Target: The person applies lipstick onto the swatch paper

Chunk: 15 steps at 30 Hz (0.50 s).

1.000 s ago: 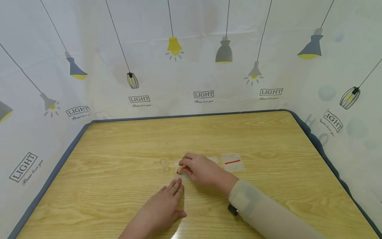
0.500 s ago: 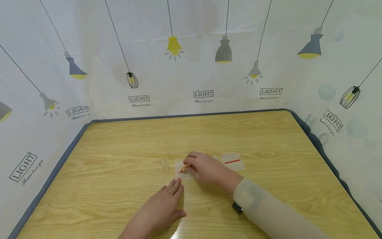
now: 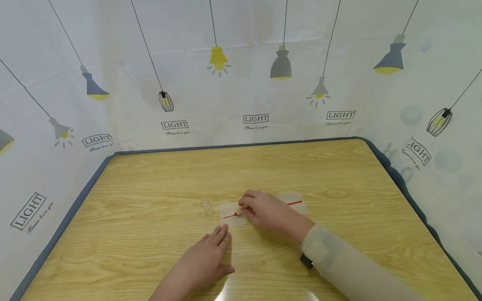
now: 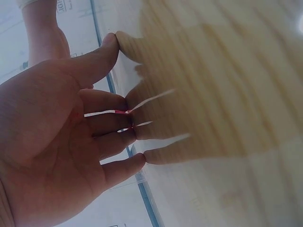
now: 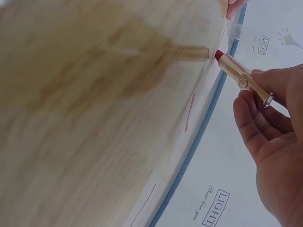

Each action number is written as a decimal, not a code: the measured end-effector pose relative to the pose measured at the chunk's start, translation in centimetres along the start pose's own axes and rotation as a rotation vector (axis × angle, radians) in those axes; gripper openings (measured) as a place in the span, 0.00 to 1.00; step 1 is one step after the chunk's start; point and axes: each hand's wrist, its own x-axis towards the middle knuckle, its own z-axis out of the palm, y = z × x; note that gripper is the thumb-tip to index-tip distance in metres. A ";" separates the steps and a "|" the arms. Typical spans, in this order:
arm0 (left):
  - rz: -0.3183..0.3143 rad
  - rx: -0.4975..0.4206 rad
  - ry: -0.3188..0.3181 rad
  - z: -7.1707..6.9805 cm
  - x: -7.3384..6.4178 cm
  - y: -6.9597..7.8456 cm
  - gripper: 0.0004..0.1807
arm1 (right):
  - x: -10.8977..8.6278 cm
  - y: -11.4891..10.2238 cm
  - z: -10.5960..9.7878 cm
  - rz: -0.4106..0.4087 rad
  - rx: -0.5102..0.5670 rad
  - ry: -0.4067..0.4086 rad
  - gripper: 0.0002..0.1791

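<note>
Two red lines (image 5: 190,112) look finished, while a third line (image 3: 229,216), on the left sheet (image 3: 227,209), seems only part drawn, the rest (partly behind the fingers) probably left. The right hand (image 3: 269,211) pinches the lipstick (image 5: 232,68), whose tip juts beyond thumb and fingers at that line's end; the left hand (image 3: 207,257), empty, rests straight-fingered on the table (image 3: 150,188).

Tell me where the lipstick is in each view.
Right wrist: the lipstick is right of centre, above mid-height, pinched by the right hand.
Head: below centre, at that hand's fingertips.
Left wrist: can't be made out; bits of red show between fingers of the left hand.
Shared landmark: the blue table edge.
</note>
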 end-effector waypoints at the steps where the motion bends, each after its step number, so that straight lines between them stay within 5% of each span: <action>1: 0.000 -0.004 0.001 0.0 0.0 0.0 0.48 | -0.1 0.1 0.0 -0.006 -0.007 0.006 0.11; 15: 0.000 -0.006 0.001 -0.1 -0.1 0.1 0.48 | -1.2 1.3 -0.4 -0.094 -0.063 0.081 0.09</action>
